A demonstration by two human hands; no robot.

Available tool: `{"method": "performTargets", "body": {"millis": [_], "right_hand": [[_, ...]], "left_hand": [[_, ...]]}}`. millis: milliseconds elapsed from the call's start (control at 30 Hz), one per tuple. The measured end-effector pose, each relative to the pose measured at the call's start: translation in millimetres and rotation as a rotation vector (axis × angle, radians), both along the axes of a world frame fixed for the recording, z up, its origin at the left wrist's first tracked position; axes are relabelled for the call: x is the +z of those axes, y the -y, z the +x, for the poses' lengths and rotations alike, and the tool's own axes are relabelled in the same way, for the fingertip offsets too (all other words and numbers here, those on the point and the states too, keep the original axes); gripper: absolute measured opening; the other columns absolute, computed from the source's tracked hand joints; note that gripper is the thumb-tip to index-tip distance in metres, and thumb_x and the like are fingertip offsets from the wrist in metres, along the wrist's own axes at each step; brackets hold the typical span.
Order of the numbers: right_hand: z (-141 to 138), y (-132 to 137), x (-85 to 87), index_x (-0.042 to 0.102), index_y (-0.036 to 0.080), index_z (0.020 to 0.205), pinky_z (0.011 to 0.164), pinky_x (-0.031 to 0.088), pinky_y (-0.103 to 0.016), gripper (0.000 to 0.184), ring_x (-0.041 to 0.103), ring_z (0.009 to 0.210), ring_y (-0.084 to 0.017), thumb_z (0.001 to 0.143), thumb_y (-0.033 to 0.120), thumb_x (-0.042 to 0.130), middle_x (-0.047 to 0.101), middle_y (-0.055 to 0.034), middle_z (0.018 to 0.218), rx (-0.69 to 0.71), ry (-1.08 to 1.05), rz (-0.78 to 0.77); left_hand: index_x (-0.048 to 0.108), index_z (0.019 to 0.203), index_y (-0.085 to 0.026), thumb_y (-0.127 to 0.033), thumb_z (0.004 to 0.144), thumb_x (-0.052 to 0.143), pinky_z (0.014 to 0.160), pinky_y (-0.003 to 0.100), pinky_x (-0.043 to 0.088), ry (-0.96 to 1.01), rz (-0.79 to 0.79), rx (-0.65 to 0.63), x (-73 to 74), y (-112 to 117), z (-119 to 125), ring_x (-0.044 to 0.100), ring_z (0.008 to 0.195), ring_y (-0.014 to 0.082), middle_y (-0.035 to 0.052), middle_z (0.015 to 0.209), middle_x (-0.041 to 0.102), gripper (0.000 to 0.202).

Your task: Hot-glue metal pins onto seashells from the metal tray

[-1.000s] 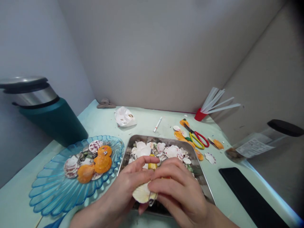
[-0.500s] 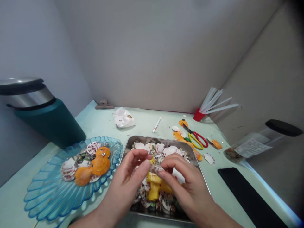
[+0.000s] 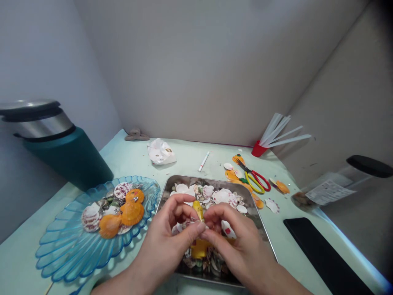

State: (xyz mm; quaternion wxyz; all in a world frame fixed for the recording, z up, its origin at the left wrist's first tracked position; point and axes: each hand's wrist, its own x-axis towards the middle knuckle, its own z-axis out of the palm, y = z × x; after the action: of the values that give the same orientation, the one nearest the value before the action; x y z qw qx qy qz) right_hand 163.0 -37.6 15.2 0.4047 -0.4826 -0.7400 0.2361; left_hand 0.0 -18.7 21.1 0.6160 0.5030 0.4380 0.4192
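Note:
My left hand [image 3: 176, 229] and my right hand [image 3: 233, 233] meet over a metal tray [image 3: 167, 186], thumbs and forefingers pinched together. Between the fingertips is a small reddish-speckled shell, mostly covered by them. Beneath my hands lies a yellow tool [image 3: 199, 249], shaped like a glue gun, partly hidden. Another yellow part [image 3: 198, 209] shows just beyond my fingertips; I cannot tell whether it belongs to the same tool. White and speckled shells [image 3: 222, 196] fill much of the tray around it.
At left stand a blue shell-shaped dish [image 3: 70, 254] holding orange shells [image 3: 132, 213] and a teal bottle [image 3: 76, 157]. Scissors [image 3: 256, 182] lie among orange shells behind the tray. At right are a red cup [image 3: 258, 149] of translucent sticks, a clear jar [image 3: 330, 190] and a black slab [image 3: 319, 250].
My fingertips have come closer together and sunk slightly, covering more of the shell. More of the yellow part beyond them shows now. The view has shifted a little.

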Motion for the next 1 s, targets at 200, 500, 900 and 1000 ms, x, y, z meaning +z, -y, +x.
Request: {"method": "performTargets", "body": {"millis": [200, 500, 900, 1000], "right_hand": [[1.2, -2.6, 0.3, 0.054, 0.019, 0.086, 0.058, 0.044, -0.026, 0.006, 0.055, 0.065, -0.014, 0.082, 0.017, 0.058, 0.058, 0.0003, 0.074, 0.051, 0.054, -0.053], [3.1, -6.4, -1.2, 0.057, 0.017, 0.070, 0.056, 0.038, -0.027, 0.020, 0.051, 0.060, -0.014, 0.088, 0.017, 0.048, 0.054, -0.0009, 0.064, 0.145, 0.167, 0.038], [4.5, -5.5, 1.8, 0.057, 0.019, 0.071, 0.060, 0.039, -0.023, 0.024, 0.053, 0.062, -0.011, 0.090, 0.029, 0.048, 0.057, 0.0026, 0.065, -0.001, 0.087, -0.142], [4.7, -5.8, 3.9, 0.056, 0.019, 0.071, 0.060, 0.037, -0.023, 0.024, 0.052, 0.062, -0.011, 0.091, 0.030, 0.048, 0.056, 0.0032, 0.066, -0.005, 0.091, -0.169]], "left_hand": [[0.048, 0.099, -0.020, -0.020, 0.073, 0.066, 0.065, 0.026, 0.043, 0.010, -0.022, 0.020, -1.2, 0.1, 1.2, 0.054, 0.066, 0.0125, -0.0041, 0.067, 0.057, 0.031], [0.049, 0.093, -0.020, -0.014, 0.068, 0.068, 0.064, 0.024, 0.043, -0.002, 0.006, 0.069, -8.2, -0.4, -0.3, 0.054, 0.063, 0.0102, -0.0055, 0.065, 0.058, 0.033], [0.046, 0.099, -0.016, -0.024, 0.068, 0.073, 0.054, 0.017, 0.043, 0.165, -0.217, 0.128, -2.3, -9.8, -0.4, 0.056, 0.054, 0.0070, -0.0036, 0.063, 0.067, 0.042], [0.046, 0.100, -0.016, -0.025, 0.068, 0.074, 0.054, 0.017, 0.043, 0.162, -0.209, 0.103, -3.9, -10.0, -1.1, 0.055, 0.054, 0.0067, -0.0041, 0.062, 0.067, 0.043]]}}
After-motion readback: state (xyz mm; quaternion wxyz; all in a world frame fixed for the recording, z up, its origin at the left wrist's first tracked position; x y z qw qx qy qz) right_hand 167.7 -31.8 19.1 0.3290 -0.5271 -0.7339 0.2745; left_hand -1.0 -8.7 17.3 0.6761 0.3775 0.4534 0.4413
